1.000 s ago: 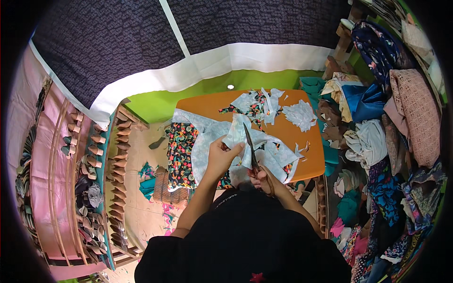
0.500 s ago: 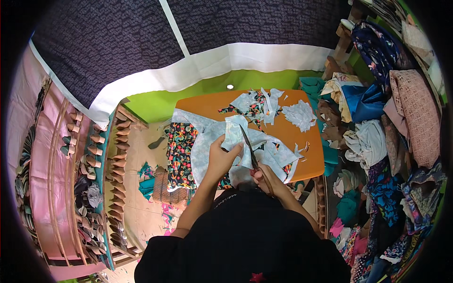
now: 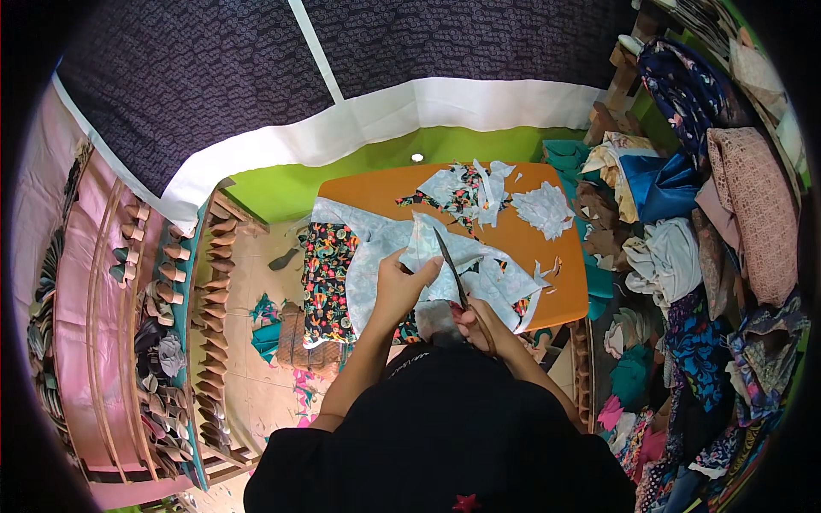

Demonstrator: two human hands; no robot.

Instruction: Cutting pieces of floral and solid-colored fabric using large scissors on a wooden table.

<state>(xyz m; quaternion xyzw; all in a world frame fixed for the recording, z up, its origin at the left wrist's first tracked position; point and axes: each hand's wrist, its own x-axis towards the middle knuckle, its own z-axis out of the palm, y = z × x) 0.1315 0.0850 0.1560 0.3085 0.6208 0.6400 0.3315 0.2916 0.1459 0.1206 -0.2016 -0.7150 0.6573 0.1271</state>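
My left hand [image 3: 402, 286] is closed on a raised fold of fabric [image 3: 422, 232], pale on the side that shows, with thumb and fingers pinching it. My right hand [image 3: 481, 321] grips a long pair of dark scissors [image 3: 451, 263]; their blades point up and away, right beside the held fold. Below both hands the rest of the fabric spreads over an orange table [image 3: 560, 286]. Its printed side, black with bright flowers and figures [image 3: 327, 274], shows at the left. A small grey-pink piece [image 3: 438, 318] lies close to my body, its kind unclear.
Cut scraps [image 3: 466, 190] and a pile of pale cut pieces [image 3: 545, 210] lie at the table's far side. Wooden shoe forms [image 3: 215, 325] line a rack at the left. Folded cloths [image 3: 676, 256] crowd the right. A dark curtain [image 3: 428, 43] hangs beyond the table.
The pale fold in my left hand has changed from a broad flap to a narrower, pointed shape. The scissors have shifted slightly to the right, and both hands stay nearly in place.
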